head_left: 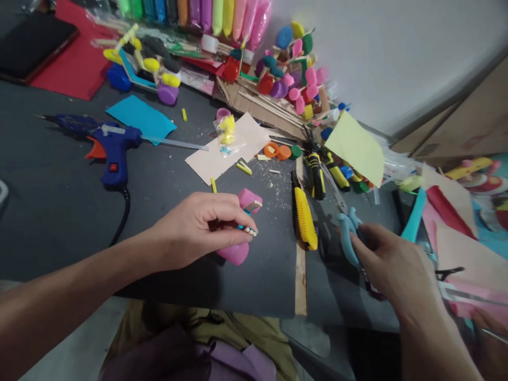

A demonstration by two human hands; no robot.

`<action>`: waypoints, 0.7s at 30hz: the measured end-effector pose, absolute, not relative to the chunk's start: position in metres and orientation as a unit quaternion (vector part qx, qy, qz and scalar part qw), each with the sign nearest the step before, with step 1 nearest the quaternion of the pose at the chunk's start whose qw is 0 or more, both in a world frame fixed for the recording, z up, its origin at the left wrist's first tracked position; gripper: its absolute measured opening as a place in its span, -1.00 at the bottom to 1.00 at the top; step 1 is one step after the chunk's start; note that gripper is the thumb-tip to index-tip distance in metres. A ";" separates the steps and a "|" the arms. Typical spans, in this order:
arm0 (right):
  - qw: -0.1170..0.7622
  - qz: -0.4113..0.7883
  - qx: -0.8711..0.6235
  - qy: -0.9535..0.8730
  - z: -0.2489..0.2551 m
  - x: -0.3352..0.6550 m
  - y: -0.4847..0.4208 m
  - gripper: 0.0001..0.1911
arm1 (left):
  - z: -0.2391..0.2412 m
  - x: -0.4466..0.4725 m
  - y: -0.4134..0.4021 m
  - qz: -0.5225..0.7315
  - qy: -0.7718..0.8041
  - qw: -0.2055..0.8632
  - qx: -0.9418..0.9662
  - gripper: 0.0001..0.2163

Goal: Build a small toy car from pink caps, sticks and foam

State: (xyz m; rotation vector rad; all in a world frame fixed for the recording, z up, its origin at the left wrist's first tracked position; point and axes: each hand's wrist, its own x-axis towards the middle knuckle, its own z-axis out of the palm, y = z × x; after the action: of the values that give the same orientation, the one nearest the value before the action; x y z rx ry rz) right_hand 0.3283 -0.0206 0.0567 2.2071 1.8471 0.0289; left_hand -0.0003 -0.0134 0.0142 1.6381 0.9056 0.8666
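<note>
My left hand (198,225) is closed in a pinch around a small craft piece made of thin wooden sticks (250,231) and pink bottle caps (234,253). The stick ends poke out past my thumb and forefinger; much of the piece is hidden by the hand. At the right, my right hand (397,264) has its thumb and forefinger on the light blue handles of a pair of scissors (346,238). Their blades point away from me, beside yellow-and-black pliers (316,177). Between my hands lies a yellow utility knife (305,219) on a cardboard strip (300,286).
A blue glue gun (115,148) lies at the left, its cord running toward me. Behind are a toy car (138,79), paper sheets, a pile of coloured caps (278,79) and clay packs (206,13). Part of another person's hand (492,328) shows at the lower right.
</note>
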 end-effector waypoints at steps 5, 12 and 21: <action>0.162 0.027 0.774 0.611 0.044 0.328 -0.022 -0.51 | 0.010 -0.003 -0.011 0.326 0.365 0.505 0.711 -0.92; 0.144 0.079 0.777 0.608 0.026 0.332 -0.023 -0.52 | 0.009 -0.003 -0.013 0.331 0.384 0.430 0.747 -0.95; 0.051 0.099 0.755 0.646 0.031 0.336 -0.036 -0.53 | 0.019 -0.001 -0.019 0.271 0.397 0.366 0.797 -0.89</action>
State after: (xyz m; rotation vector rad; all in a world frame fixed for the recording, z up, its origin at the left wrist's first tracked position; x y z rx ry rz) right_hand 0.3357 -0.0361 0.0314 2.2970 1.9664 0.3015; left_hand -0.0012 -0.0193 0.0190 2.0495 1.0211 0.6959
